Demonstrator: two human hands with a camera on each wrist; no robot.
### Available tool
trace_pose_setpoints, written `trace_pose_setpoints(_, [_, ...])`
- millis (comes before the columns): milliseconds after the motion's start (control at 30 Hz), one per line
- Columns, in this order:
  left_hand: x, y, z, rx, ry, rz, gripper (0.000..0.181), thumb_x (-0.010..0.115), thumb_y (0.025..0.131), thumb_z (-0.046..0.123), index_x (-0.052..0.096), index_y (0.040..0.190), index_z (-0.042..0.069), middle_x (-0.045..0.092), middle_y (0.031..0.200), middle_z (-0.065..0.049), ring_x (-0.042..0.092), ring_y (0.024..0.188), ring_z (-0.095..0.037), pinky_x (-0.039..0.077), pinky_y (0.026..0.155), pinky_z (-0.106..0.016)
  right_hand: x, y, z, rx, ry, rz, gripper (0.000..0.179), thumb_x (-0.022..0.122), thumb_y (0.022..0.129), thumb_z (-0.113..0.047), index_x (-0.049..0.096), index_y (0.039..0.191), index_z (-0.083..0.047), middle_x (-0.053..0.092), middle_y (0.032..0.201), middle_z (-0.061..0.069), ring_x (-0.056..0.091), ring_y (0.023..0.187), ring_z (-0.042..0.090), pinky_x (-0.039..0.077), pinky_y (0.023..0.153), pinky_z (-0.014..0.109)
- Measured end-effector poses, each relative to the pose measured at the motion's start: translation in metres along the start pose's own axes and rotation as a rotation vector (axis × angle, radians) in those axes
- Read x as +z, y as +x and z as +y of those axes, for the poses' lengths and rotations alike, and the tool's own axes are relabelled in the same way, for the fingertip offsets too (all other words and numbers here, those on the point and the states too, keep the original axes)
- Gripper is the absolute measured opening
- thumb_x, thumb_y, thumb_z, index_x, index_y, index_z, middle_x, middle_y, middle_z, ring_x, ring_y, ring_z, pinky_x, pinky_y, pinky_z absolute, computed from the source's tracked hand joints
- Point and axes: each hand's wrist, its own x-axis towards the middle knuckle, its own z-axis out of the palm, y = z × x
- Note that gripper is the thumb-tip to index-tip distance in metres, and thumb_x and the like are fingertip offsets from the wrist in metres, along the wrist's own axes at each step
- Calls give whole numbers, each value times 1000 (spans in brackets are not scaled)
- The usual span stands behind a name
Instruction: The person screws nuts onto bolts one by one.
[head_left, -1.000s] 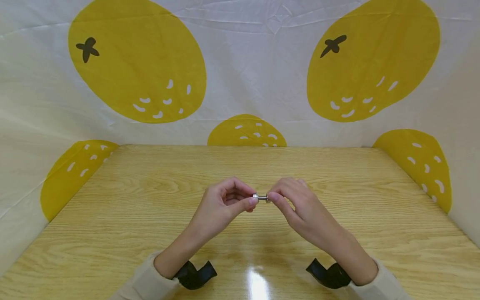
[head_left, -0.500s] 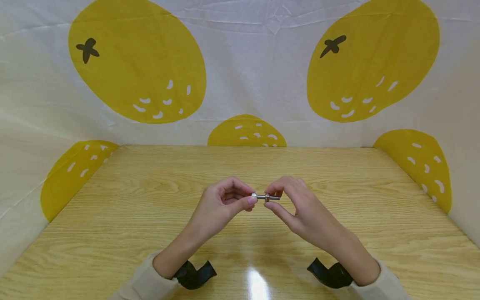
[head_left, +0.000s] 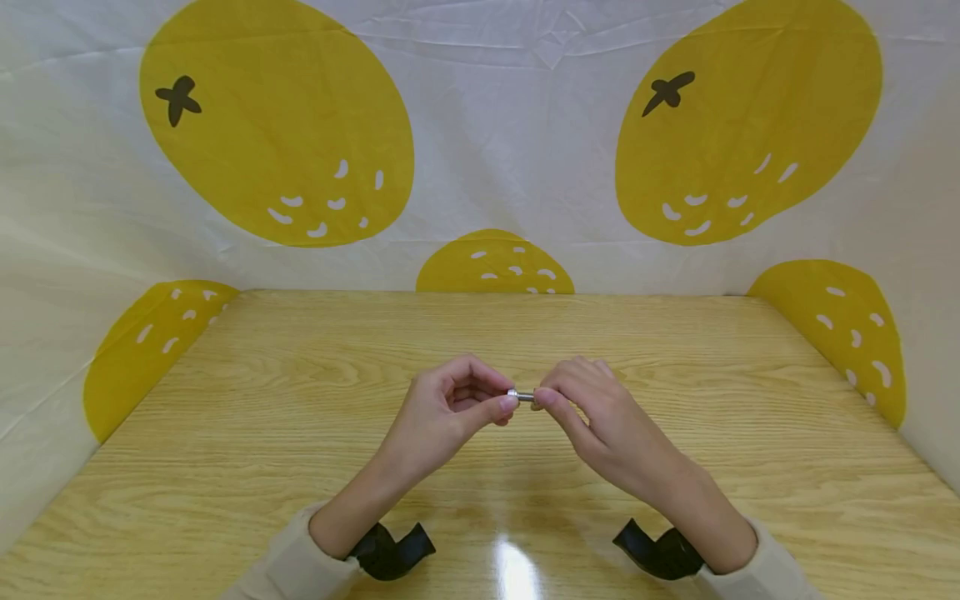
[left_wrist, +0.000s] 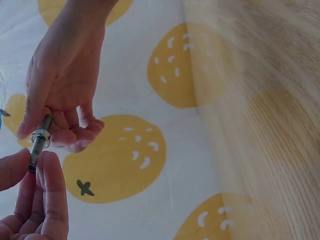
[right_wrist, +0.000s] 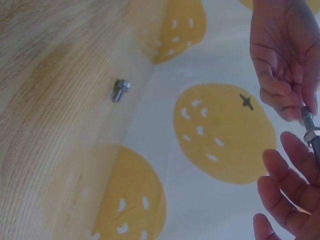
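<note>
A silver bolt lies level between the two hands above the table. My left hand pinches one end of it between thumb and fingers. On the shaft sits a hex nut, clearly seen in the left wrist view, with what looks like a flange or washer against it. My right hand has its thumb and forefinger at this nut, largely covering it in the head view. In the right wrist view, the nut and bolt are at the right edge, and the other fingers of the right hand are spread loosely.
A second short metal bolt or similar fastener lies on the table in the right wrist view. The wood-grain table is bounded by a white cloth printed with yellow fruit. Black bands are worn at both wrists.
Half a second ago the right thumb and fingers were spread apart, showing the nut and the bolt's free end. They have closed back over the nut. The left hand has barely moved.
</note>
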Motion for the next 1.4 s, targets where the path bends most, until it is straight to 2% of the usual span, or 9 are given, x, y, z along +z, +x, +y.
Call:
trace_pose_setpoints(100, [0, 1, -1, -10, 6, 8, 15, 68, 84, 9, 62, 97, 3, 67, 90, -12, 66, 76, -19, 56, 72, -29, 0, -1, 0, 33, -16, 4, 4, 56, 94, -21, 60, 94, -19, 56, 89, -14, 49, 86, 4, 37, 77, 27])
trace_pose_setpoints(200, [-1, 1, -2, -3, 16, 12, 16, 68, 84, 9, 62, 97, 1, 66, 91, -13, 67, 77, -20, 56, 72, -28, -1, -1, -2, 40, -26, 2, 21, 66, 87, -23, 57, 105, -15, 56, 95, -11, 50, 89, 6, 40, 78, 30])
trace_pose_setpoints(433, [-1, 1, -1, -9, 10, 16, 15, 68, 84, 8, 62, 97, 3, 66, 92, -12, 67, 79, -25, 56, 73, -29, -2, 0, -3, -69, -15, 36, 33, 71, 79, 0, 52, 103, -11, 53, 93, -7, 46, 87, 9, 40, 74, 24])
trace_pose_setpoints(867, [-1, 0, 0, 4, 7, 4, 17, 68, 84, 10, 62, 97, 1, 66, 91, -14, 66, 76, -18, 56, 73, -29, 0, 1, -1, -37, 27, -11, 2, 57, 93, -15, 57, 95, -16, 56, 91, -11, 47, 87, 4, 34, 77, 25])
trace_pose_setpoints(1000, [0, -1, 1, 10, 0, -7, 16, 69, 84, 11, 62, 97, 3, 67, 90, -12, 66, 77, -20, 56, 72, -29, 1, 1, 0, -34, 28, 16, 11, 51, 96, -18, 57, 86, -19, 55, 86, -13, 48, 84, 5, 34, 77, 27])
trace_pose_setpoints(1100, [1, -1, 1, 7, 7, -7, 16, 68, 84, 10, 62, 97, 3, 67, 91, -12, 66, 78, -22, 56, 72, -29, 0, 0, 0, -2, 7, 25, 5, 58, 92, -23, 59, 95, -18, 56, 90, -13, 49, 87, 5, 38, 77, 27])
trace_pose_setpoints(1200, [0, 0, 0, -5, 16, 5, 15, 68, 84, 9, 63, 97, 3, 66, 92, -12, 66, 79, -23, 56, 72, -28, -1, -1, -1, 8, -10, 16, 26, 69, 85, -20, 56, 106, -15, 55, 95, -11, 48, 88, 5, 41, 77, 28])
trace_pose_setpoints(1267, [0, 0, 0, -9, 19, 11, 15, 68, 84, 9, 62, 97, 3, 66, 92, -12, 66, 79, -24, 56, 73, -28, -1, 0, -2, -25, -14, 30, 32, 71, 82, -16, 54, 109, -13, 55, 96, -9, 48, 88, 7, 42, 77, 28])
trace_pose_setpoints(1400, [0, 1, 0, -14, 15, 14, 15, 68, 84, 9, 63, 96, 2, 66, 92, -12, 66, 77, -19, 56, 73, -28, -2, 2, -1, -93, 4, 52, 26, 69, 84, -10, 53, 105, -11, 54, 95, -7, 48, 87, 9, 40, 76, 25])
